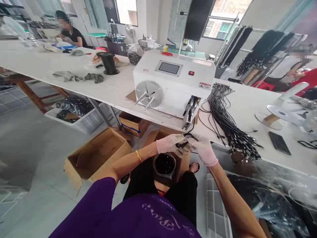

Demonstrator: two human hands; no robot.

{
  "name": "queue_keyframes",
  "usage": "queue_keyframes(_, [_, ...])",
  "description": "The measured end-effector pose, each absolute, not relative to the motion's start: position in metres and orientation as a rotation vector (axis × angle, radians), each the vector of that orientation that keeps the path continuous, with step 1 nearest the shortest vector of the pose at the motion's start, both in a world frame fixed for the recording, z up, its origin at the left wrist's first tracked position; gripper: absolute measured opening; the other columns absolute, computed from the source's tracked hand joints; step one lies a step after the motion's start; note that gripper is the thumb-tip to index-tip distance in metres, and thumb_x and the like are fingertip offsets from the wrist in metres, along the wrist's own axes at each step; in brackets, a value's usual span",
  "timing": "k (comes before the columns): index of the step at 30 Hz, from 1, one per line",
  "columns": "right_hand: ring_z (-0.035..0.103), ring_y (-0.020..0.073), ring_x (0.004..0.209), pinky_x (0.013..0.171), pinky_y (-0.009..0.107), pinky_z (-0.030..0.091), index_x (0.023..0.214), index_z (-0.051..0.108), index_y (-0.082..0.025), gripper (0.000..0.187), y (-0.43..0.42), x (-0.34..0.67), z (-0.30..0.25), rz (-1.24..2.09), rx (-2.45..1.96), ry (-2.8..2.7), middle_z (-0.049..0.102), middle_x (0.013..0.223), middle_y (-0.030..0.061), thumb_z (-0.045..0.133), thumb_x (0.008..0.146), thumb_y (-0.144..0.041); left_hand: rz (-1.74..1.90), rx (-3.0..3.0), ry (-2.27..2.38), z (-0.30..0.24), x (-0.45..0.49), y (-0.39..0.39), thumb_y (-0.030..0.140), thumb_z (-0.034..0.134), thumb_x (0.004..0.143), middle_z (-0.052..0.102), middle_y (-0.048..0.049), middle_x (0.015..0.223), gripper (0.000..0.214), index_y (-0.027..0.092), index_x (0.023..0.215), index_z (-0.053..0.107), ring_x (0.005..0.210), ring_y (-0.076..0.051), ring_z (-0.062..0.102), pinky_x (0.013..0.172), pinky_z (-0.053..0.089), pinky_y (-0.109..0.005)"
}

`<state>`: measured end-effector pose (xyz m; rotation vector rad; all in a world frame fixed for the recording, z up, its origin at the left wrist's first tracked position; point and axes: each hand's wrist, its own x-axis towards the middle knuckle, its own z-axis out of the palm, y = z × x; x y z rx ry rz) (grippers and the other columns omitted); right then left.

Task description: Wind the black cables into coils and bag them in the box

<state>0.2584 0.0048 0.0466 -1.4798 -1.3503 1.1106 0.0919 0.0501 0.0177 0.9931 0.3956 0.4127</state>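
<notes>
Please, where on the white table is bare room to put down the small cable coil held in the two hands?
Both hands, left hand and right hand, pinch the cable coil. Bare table shows between the cable bundle and the black phone, and left of the white machine toward the black spool. Crowded: the machine's front edge and the bundle.

Light: bright daylight from the windows [223,19], which are blown out
Shadows: soft
Edges: wide-angle bending, slight blur at the corners
</notes>
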Motion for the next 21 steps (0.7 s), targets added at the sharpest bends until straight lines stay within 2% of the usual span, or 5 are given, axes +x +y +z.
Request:
queue_keyframes(3, [0.056,0.0123,0.050,0.048,0.024,0.047,0.088,0.064,-0.014,0.026,0.015,0.260,0.041,1.005,-1.507,-1.461,0.061,0.061,-0.0001,0.056,0.081,-0.038,0.403,0.931,0.426,0.020,0.094,0.057,0.055,0.068,0.072,0.052,-0.0004,0.076,0.047,0.016,0.090,0.049,0.048,-0.003,0.041,0.041,0.031,-0.015])
queue_keyframes(5, [0.061,0.0145,0.059,0.056,0.028,0.052,0.102,0.064,-0.015,0.030,0.024,0.269,0.042,0.868,-1.461,-1.611,0.067,0.076,0.0036,0.057,0.082,-0.036,0.381,0.909,0.412,0.021,0.095,0.068,0.050,0.070,0.073,0.046,0.0036,0.070,0.043,0.017,0.089,0.048,0.043,0.000,0.028,0.038,0.019,-0.012])
queue_keyframes(9, [0.061,0.0227,0.101,0.088,0.039,0.052,0.109,0.066,-0.022,0.030,0.048,0.297,0.052,0.419,-1.110,-2.102,0.062,0.118,0.0097,0.060,0.080,-0.023,0.212,0.926,0.274,0.028,0.095,0.094,0.049,0.071,0.072,0.041,0.0048,0.065,0.042,0.017,0.087,0.047,0.041,0.000,0.021,0.038,0.014,-0.013])
queue_keyframes(14, [0.059,0.0218,0.109,0.095,0.040,0.050,0.104,0.071,-0.027,0.041,0.069,0.314,0.068,0.115,-0.981,-2.487,0.064,0.116,0.0065,0.044,0.081,-0.006,0.149,1.061,0.243,0.044,0.096,0.117,0.041,0.071,0.073,0.044,0.0035,0.066,0.036,0.018,0.085,0.045,0.045,-0.001,0.025,0.041,0.018,-0.015])
queue_keyframes(21, [0.064,0.0214,0.096,0.089,0.037,0.052,0.098,0.074,-0.027,0.025,0.077,0.316,0.061,0.466,-1.177,-2.190,0.069,0.102,0.0057,0.056,0.082,-0.022,0.418,1.443,0.522,0.036,0.106,0.134,0.025,0.065,0.072,0.051,0.0051,0.065,0.037,0.020,0.104,0.048,0.048,-0.005,0.040,0.045,0.025,-0.018])
